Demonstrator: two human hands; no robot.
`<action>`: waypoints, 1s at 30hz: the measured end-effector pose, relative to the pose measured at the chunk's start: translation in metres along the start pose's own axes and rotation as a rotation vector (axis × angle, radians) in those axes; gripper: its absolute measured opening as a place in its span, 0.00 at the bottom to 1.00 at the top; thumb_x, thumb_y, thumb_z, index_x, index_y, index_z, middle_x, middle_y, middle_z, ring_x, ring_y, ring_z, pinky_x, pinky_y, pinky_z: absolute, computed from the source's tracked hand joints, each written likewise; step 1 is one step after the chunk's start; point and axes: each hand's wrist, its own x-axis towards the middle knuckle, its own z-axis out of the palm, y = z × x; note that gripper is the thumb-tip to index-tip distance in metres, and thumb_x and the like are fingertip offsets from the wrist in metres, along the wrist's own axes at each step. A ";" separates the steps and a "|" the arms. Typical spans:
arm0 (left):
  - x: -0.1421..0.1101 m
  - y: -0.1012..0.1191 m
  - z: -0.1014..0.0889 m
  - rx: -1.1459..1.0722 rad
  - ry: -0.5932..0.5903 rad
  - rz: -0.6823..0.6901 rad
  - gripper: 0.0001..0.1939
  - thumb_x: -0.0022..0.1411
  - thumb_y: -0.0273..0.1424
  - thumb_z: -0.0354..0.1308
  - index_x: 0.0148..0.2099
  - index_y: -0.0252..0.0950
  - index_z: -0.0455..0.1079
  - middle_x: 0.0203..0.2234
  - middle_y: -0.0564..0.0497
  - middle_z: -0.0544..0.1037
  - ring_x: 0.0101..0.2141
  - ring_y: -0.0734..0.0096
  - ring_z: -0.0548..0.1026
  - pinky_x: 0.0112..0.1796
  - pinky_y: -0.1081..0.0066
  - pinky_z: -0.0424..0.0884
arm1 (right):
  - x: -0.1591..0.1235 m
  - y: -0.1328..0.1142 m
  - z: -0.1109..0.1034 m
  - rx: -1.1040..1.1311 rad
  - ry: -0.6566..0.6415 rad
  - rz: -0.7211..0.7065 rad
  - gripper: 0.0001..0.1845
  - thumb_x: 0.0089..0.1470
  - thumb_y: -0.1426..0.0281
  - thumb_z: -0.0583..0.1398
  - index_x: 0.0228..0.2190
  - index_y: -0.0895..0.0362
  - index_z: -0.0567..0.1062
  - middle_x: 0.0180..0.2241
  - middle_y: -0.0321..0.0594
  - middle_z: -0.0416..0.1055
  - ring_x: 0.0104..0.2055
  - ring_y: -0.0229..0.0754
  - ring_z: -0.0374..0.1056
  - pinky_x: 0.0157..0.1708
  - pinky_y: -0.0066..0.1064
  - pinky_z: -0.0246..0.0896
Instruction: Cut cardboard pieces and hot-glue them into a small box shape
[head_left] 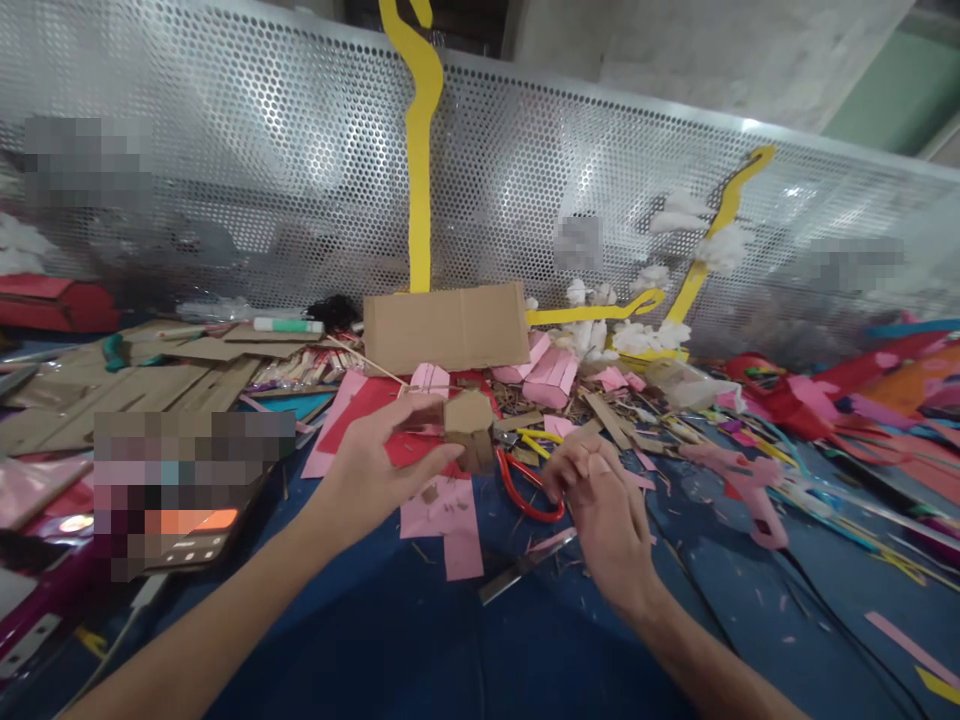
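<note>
Between the thumb and fingers of my left hand (375,460) is a small brown cardboard piece (469,430), folded like a little many-sided box. My right hand (606,510) hovers to its right, apart from it, with fingers curled and pinched together; whatever they may hold is hidden. Below and between the hands lie a red curved handle (517,492), perhaps of pliers or scissors, and a flat metal blade (517,578). Cut pink paper (459,530) and a red sheet (367,425) are spread beneath my left hand.
A pink glue gun (750,490) with a black cable lies at right. Behind stand a cardboard box (446,328) and yellow wavy strips (421,150) against a perforated metal panel (300,150). Cardboard sheets (150,400) and a phone (202,530) are at left; scraps litter the blue surface.
</note>
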 end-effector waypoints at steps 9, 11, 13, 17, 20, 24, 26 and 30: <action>0.003 -0.007 0.005 -0.402 -0.061 -0.312 0.22 0.60 0.41 0.69 0.54 0.36 0.75 0.48 0.42 0.81 0.44 0.60 0.81 0.47 0.61 0.79 | -0.002 -0.008 -0.003 -0.133 -0.114 -0.016 0.24 0.71 0.60 0.52 0.23 0.54 0.67 0.21 0.34 0.62 0.24 0.37 0.58 0.26 0.32 0.54; 0.004 -0.006 0.005 -0.457 -0.088 -0.352 0.20 0.61 0.41 0.68 0.52 0.37 0.75 0.49 0.43 0.81 0.46 0.59 0.80 0.47 0.61 0.78 | -0.002 -0.008 -0.002 -0.137 -0.096 -0.018 0.19 0.70 0.60 0.54 0.27 0.54 0.69 0.23 0.34 0.64 0.25 0.38 0.60 0.26 0.31 0.56; 0.004 -0.004 0.005 -0.485 -0.092 -0.397 0.20 0.61 0.42 0.68 0.50 0.36 0.76 0.48 0.43 0.81 0.47 0.59 0.80 0.48 0.60 0.78 | -0.001 -0.007 -0.001 -0.127 -0.074 -0.005 0.15 0.68 0.60 0.56 0.31 0.54 0.71 0.25 0.34 0.65 0.26 0.37 0.60 0.26 0.30 0.57; 0.004 -0.001 0.005 -0.499 -0.063 -0.463 0.21 0.58 0.43 0.69 0.48 0.36 0.76 0.45 0.43 0.82 0.45 0.59 0.80 0.47 0.61 0.78 | 0.001 -0.006 -0.002 -0.116 -0.065 0.015 0.17 0.68 0.59 0.57 0.29 0.55 0.70 0.25 0.35 0.66 0.26 0.38 0.61 0.27 0.30 0.57; 0.004 0.000 0.005 -0.528 -0.068 -0.520 0.20 0.58 0.44 0.69 0.47 0.36 0.76 0.43 0.44 0.82 0.42 0.61 0.81 0.44 0.61 0.79 | 0.001 -0.006 -0.003 -0.102 -0.082 0.009 0.24 0.70 0.58 0.53 0.24 0.55 0.69 0.21 0.34 0.64 0.24 0.37 0.60 0.26 0.31 0.55; 0.003 0.002 0.005 -0.562 -0.070 -0.578 0.21 0.57 0.45 0.69 0.45 0.36 0.75 0.43 0.44 0.80 0.41 0.61 0.80 0.42 0.61 0.79 | -0.002 -0.003 -0.004 -0.006 -0.131 0.053 0.29 0.71 0.57 0.51 0.19 0.54 0.64 0.17 0.32 0.62 0.21 0.36 0.57 0.25 0.32 0.52; 0.004 0.003 0.006 -0.556 -0.058 -0.584 0.20 0.56 0.45 0.70 0.44 0.36 0.75 0.42 0.44 0.80 0.41 0.61 0.80 0.41 0.62 0.79 | -0.002 0.000 -0.004 0.011 -0.120 0.074 0.29 0.71 0.57 0.52 0.19 0.55 0.65 0.18 0.33 0.62 0.21 0.36 0.57 0.26 0.33 0.52; 0.003 0.003 0.006 -0.565 -0.049 -0.590 0.18 0.56 0.44 0.71 0.40 0.36 0.75 0.38 0.47 0.79 0.39 0.63 0.79 0.39 0.63 0.80 | 0.008 0.010 -0.006 0.121 0.178 0.202 0.15 0.64 0.55 0.60 0.33 0.53 0.70 0.28 0.33 0.68 0.27 0.37 0.62 0.28 0.30 0.60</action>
